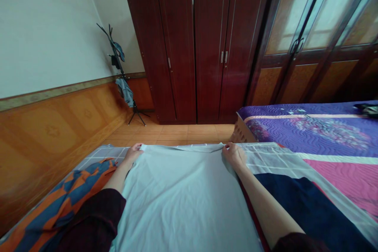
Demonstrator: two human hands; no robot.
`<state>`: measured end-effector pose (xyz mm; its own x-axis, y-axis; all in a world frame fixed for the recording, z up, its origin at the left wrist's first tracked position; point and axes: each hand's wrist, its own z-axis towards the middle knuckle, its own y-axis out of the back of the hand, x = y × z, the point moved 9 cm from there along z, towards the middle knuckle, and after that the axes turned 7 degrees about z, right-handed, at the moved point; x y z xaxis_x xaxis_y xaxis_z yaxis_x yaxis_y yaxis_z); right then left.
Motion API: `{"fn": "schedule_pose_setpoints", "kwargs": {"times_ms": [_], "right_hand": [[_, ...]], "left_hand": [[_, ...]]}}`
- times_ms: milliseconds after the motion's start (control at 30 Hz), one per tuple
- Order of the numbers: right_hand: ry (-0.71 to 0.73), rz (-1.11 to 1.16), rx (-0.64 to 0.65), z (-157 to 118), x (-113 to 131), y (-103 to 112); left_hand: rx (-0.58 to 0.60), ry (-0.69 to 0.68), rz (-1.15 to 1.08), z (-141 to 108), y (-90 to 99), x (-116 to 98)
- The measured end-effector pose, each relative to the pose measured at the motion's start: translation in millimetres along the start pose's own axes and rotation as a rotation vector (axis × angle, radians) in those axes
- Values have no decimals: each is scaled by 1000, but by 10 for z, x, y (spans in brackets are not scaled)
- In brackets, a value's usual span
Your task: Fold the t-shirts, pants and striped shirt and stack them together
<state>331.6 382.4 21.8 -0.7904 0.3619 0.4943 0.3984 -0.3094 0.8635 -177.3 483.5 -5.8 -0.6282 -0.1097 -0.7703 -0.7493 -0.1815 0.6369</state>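
Note:
A pale, lightly wrinkled shirt (186, 197) lies spread out in front of me, its far edge running across between my hands. At that edge two layers of the fabric show, slightly parted. My left hand (135, 152) pinches the far left corner. The far right corner is gripped by my right hand (234, 154), with thumb and fingers closed on the fabric. Both arms reach forward along the shirt's sides. The shirt's near end runs out of view at the bottom.
Under the shirt is a grey checked sheet (260, 157). An orange and blue cloth (76, 189) lies to the left, a navy cloth (298, 201) to the right. Beyond are a purple flowered bedspread (295, 126), a dark red wardrobe (177, 55) and a coat stand (118, 61).

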Motion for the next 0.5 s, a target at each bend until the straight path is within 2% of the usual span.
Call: {"fn": "schedule_pose_setpoints", "kwargs": {"times_ms": [100,200,333,500], "right_hand": [[23,9,21,-5,25,-12],[-14,20,29,-1,-3,2],[-91,41,20,-2,-58,37],[-98,58,15,1,-62,39]], "left_hand": [[50,-30,18,16,-18,-17],[76,-25,74,62,-46,2],[53,15,159,143,-70,31],[19,10,198,130,-84,0]]}}
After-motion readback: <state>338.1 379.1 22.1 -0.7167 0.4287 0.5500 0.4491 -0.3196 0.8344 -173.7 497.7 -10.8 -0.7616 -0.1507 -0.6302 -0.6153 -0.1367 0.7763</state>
